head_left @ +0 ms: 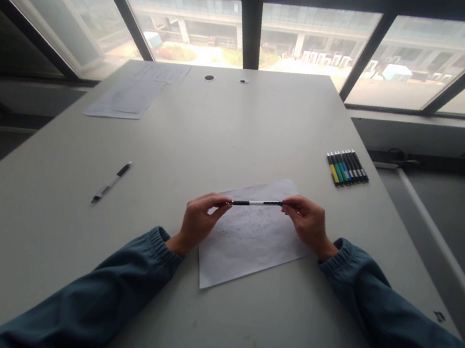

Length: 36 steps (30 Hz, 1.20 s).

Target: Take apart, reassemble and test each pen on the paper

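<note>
A slim pen (pixel 257 202) with black ends and a pale middle is stretched level between my two hands. My left hand (pixel 201 216) pinches one end between thumb and fingers. At the other end, my right hand (pixel 307 221) has a similar fingertip pinch. Below the pen lies a sheet of paper (pixel 241 258) with faint dark scribbles, set at a slant on the table. Both wrists come out of dark blue sleeves, and the pen's very tips are hidden by my fingers.
A black-and-white pen (pixel 111 183) lies alone on the left of the white table (pixel 240 122). To the right, several pens (pixel 347 168) with coloured and pale barrels form a row. More papers (pixel 133 90) rest at the back left, and two round holes sit near the window edge.
</note>
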### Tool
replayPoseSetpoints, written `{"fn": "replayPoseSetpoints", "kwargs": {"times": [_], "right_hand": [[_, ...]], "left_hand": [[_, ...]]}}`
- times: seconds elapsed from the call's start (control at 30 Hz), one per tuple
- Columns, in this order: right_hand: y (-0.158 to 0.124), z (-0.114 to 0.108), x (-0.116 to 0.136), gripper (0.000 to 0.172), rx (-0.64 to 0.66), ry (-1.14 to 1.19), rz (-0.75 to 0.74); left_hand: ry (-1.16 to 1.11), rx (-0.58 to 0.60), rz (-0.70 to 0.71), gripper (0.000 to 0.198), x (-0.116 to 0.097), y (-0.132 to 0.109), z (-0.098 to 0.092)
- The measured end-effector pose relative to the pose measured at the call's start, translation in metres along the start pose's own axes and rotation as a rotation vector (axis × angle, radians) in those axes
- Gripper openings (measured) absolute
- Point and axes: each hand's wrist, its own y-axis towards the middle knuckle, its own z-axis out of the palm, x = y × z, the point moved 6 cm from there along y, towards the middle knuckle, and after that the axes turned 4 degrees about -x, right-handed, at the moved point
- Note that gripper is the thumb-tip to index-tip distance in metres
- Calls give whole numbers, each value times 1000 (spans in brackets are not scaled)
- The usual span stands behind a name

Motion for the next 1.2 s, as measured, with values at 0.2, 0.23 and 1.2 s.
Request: {"fn": "replayPoseSetpoints", "kwargs": {"times": [0.2, 0.23, 1.2], "right_hand": [[0, 0, 0, 11, 6, 0, 0], [0, 0, 0, 12, 6, 0, 0], [15, 8, 20, 7, -44, -53, -193]], "left_hand": [[20, -2, 41, 11, -2, -1, 0], [25, -3, 48, 11, -3, -1, 0], [9, -46, 17, 18, 4, 6, -4]]}}
